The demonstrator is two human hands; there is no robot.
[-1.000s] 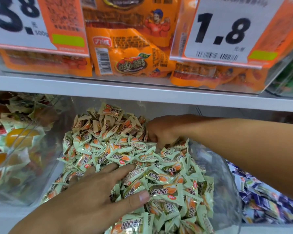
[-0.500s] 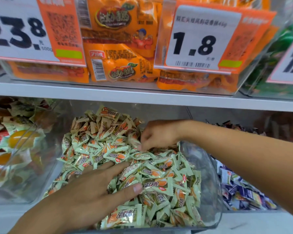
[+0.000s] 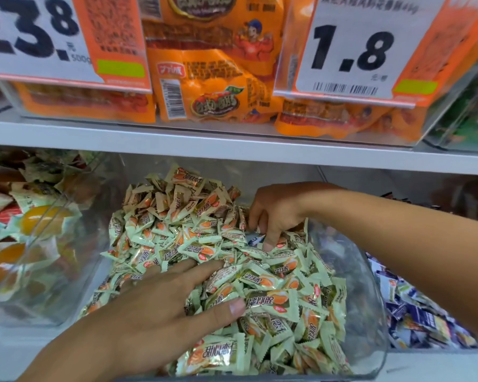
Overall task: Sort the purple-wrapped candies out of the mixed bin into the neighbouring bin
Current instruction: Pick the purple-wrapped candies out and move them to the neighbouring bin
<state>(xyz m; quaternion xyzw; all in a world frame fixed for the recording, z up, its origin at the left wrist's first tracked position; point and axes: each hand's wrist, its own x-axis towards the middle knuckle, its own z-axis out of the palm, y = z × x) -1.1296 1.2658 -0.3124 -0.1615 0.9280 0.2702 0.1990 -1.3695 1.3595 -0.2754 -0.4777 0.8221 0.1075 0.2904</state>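
Purple wrapper [image 3: 255,239]: now uncovered far right in the mixed bin [image 3: 370,312].
Right hand [image 3: 276,213]: has dug in, fingers curled, touching it; grip unclear.
Left hand [image 3: 160,307]: still flat, pressing green candies [image 3: 262,282].
Neighbouring bin [image 3: 414,315]: right, awaiting it.

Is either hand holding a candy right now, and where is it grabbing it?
Cannot tell for the right hand: its fingers dig beside a purple-wrapped candy. The left hand lies flat, holding nothing.
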